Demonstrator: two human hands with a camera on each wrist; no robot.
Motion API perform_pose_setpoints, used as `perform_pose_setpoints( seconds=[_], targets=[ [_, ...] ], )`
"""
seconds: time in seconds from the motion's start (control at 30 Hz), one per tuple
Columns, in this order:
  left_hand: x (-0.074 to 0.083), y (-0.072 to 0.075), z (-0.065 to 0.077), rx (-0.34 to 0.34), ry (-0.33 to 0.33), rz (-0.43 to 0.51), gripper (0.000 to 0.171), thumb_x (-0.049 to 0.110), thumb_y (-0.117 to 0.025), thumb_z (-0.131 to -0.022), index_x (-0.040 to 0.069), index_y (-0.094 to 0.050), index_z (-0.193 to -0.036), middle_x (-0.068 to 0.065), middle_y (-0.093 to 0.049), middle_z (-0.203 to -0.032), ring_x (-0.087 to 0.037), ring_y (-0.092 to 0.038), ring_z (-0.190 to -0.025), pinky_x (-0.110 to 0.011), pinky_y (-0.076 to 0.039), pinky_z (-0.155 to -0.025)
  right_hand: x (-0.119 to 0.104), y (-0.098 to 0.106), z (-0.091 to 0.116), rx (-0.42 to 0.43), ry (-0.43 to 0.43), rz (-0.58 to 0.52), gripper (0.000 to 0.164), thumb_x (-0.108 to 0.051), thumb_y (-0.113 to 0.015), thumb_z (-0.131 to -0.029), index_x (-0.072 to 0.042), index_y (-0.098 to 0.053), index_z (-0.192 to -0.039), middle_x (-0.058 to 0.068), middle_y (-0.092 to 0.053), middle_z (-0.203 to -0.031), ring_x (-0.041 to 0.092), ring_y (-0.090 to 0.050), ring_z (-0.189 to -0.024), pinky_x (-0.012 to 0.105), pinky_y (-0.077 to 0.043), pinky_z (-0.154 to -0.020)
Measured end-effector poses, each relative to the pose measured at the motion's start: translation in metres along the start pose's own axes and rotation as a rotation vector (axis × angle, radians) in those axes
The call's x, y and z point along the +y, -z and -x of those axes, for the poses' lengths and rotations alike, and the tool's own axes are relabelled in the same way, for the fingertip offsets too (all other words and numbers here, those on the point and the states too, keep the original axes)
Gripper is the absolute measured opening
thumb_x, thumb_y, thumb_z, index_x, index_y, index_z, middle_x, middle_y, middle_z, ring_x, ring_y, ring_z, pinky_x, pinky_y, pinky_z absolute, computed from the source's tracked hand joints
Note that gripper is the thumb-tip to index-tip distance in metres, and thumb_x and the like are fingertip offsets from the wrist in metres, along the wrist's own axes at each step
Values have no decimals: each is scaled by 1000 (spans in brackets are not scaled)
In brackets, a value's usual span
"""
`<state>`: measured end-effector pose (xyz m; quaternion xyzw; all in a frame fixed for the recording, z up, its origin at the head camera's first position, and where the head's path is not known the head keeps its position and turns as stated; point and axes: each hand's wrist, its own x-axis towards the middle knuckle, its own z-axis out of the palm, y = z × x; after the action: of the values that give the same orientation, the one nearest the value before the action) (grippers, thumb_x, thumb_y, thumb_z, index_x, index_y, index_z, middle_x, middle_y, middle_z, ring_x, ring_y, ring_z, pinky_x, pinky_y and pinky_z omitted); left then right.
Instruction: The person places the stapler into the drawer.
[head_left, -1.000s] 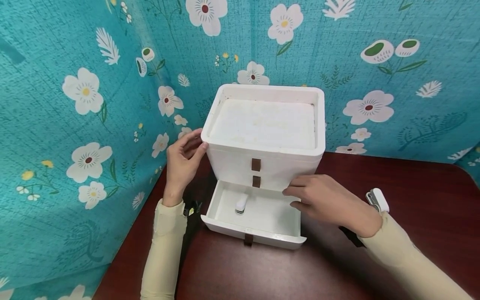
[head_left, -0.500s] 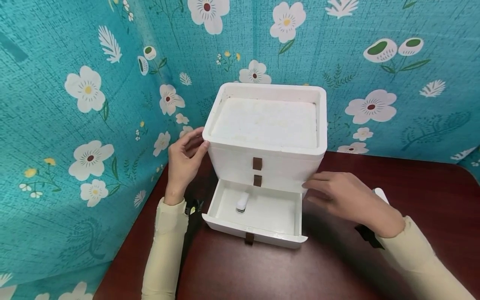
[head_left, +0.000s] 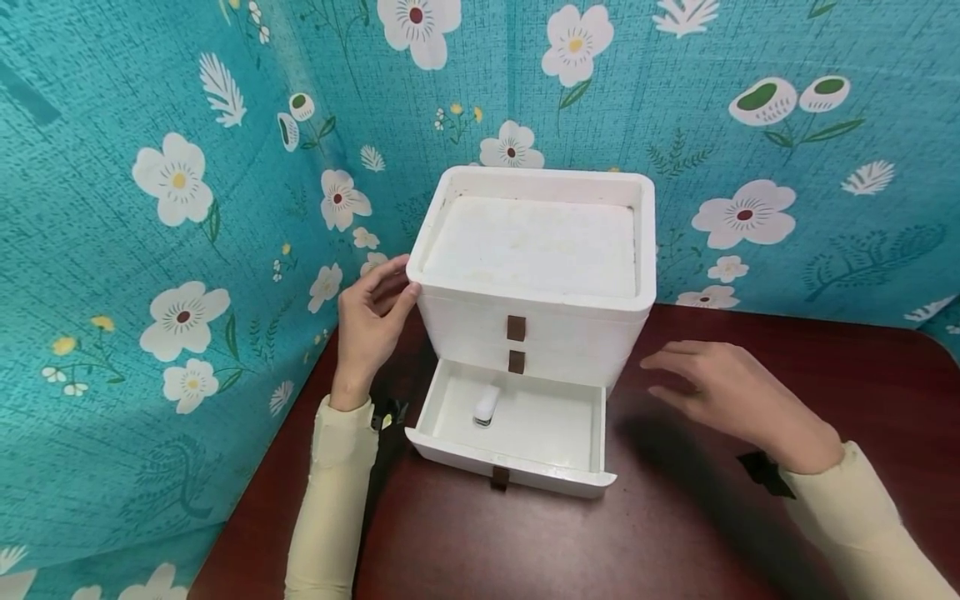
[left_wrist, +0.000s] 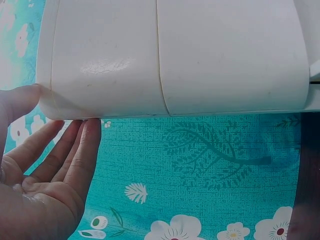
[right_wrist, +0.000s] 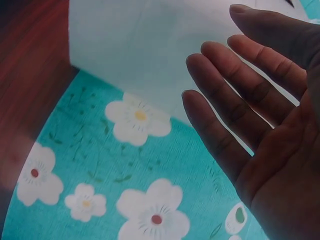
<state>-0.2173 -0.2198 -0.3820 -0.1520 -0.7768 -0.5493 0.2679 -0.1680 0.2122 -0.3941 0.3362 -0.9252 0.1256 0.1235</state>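
Note:
A white drawer cabinet [head_left: 465,325] stands on the dark red table, its top a shallow tray. Its bottom drawer [head_left: 551,429] is pulled out and holds a small white object [head_left: 486,404] with a dark metallic end, like a mini stapler. My left hand [head_left: 367,333] rests against the cabinet's upper left corner, thumb on the front side and fingers fairly straight along the left side; the left wrist view shows the fingertips right at the edge. To the right of the cabinet, my right hand [head_left: 731,396] hovers over the table with fingers spread and holds nothing.
Two closed upper drawers carry brown pull tabs [head_left: 516,327], and the open drawer has another tab [head_left: 500,477] on its front. Teal flowered cloth [head_left: 180,267] hangs close behind and to the left. The wooden table [head_left: 480,542] extends in front and right.
My right hand has moved right, from over the open drawer to beside the cabinet. It now hides a white and metal thing seen earlier on the table. My left hand stays put.

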Motion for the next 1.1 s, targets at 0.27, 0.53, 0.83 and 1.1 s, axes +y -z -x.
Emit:
perform_pose_setpoints(
  seconds=[0.27, 0.53, 0.83, 1.1],
  targets=[
    [1, -1, 0, -5, -6, 2, 40, 8, -73, -97, 1, -67, -136, -19, -72, -132, -36, -74, -118, -29, -60, -94, 21, -2, 16, 64, -33, 13, 38, -11, -93, -72, -12, -80, -108, 3, -80, -97, 16, -74, -80, 44, -65, -68],
    [1, -1, 1, -3, -2, -1, 40, 8, -73, -97, 1, -67, -136, -19, -72, -132, -35, -73, -119, -31, -60, -95, 37, -5, 30, 55, -80, 26, 40, -12, -93, -71, -11, -80, -109, 5, -80, -98, 22, -75, -83, 48, -64, -69],
    [0, 0, 0, -7, -11, 11, 40, 7, -73, -97, 0, -67, -136, -19, -72, -132, -36, -73, -119, -29, -60, -95, 59, -9, 44, 53, -130, 58, 40, -14, -94, -71, -10, -79, -107, 6, -80, -96, 20, -73, -76, 47, -61, -65],
    [-1, 0, 0, -4, -3, 9, 42, 6, -74, -96, -2, -66, -136, -20, -72, -133, -36, -73, -119, -29, -60, -94, 72, -12, 53, 24, -197, 73, 35, -14, -91, -74, -8, -79, -105, 8, -80, -95, 22, -73, -76, 48, -61, -64]
  ],
)
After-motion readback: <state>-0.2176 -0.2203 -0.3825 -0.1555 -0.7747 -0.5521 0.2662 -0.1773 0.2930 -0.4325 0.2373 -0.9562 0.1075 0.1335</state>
